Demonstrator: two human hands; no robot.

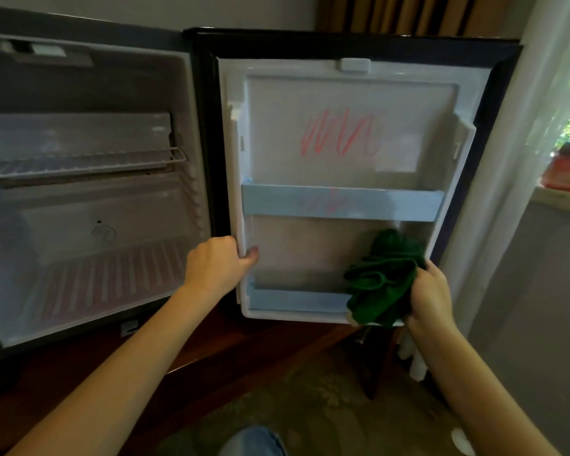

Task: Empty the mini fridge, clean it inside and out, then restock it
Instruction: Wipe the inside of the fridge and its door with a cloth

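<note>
Firmly, left hand (216, 262) grips the fridge door (346, 93) edge; right hand (430, 301) clutches a green cloth (382, 281).

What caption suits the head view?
Left hand grips the open fridge door; right hand holds a green cloth below red scribbles.

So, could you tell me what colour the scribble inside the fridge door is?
The scribble is pinkish red, seen best in the head view.
</note>
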